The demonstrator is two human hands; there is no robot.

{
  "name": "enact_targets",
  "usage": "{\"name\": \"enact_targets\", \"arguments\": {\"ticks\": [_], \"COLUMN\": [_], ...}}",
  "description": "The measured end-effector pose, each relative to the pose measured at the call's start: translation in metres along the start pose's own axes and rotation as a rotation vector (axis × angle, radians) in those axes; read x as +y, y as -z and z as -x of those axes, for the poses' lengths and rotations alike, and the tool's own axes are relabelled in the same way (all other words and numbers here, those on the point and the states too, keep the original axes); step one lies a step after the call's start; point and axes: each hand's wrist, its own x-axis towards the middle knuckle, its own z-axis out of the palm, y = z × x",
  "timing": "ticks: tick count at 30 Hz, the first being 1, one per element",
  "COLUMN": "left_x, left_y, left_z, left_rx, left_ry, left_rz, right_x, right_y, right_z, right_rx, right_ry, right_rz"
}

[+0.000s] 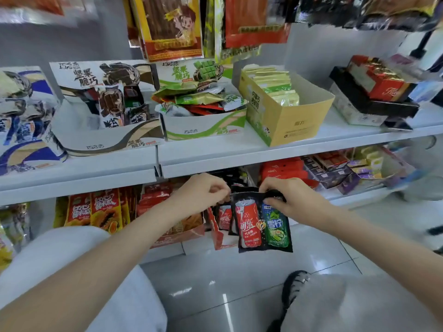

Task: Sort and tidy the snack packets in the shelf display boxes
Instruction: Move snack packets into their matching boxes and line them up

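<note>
Both hands at lower shelf edge. Right hand [291, 201] pinches the top edge of a black plastic snack packet printed with a red cola can and a green can [263, 226]; packet hangs upright in front of a red cardboard display box [221, 238]. Left hand [203, 192] has fingers curled at the packet's top left corner; actual grip on it unclear. Similar packets sit in the box behind.
</note>
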Motion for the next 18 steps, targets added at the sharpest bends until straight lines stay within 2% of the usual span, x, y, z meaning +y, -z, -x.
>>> {"name": "enact_targets", "arguments": {"ticks": [2, 3, 7, 10, 12, 16, 18], "left_x": [-0.021, -0.033, -0.061, -0.064, -0.06, -0.054, -0.053], "left_y": [0.0, -0.003, -0.018, -0.018, -0.016, -0.015, -0.017], "left_z": [0.006, 0.008, 0.011, 0.01, 0.007, -0.002, -0.003], "left_rx": [-0.008, -0.058, -0.27, -0.292, -0.261, -0.311, -0.366], "left_ry": [-0.051, -0.07, -0.125, -0.144, -0.165, -0.159, -0.123], "left_rz": [-0.36, -0.465, -0.71, -0.723, -0.712, -0.71, -0.732], "right_x": [-0.002, -0.002, 0.004, 0.007, 0.011, 0.027, 0.031], "right_y": [-0.008, -0.015, -0.056, -0.078, -0.085, -0.092, -0.094], "right_z": [-0.005, -0.01, -0.039, -0.056, -0.062, -0.055, -0.049], "right_rx": [0.052, 0.049, 0.043, 0.104, 0.113, -0.01, -0.072], "right_ry": [-0.015, -0.038, -0.137, -0.187, -0.153, 0.096, 0.101], "right_rz": [-0.038, -0.02, 0.082, 0.11, 0.197, 0.472, 0.616]}}
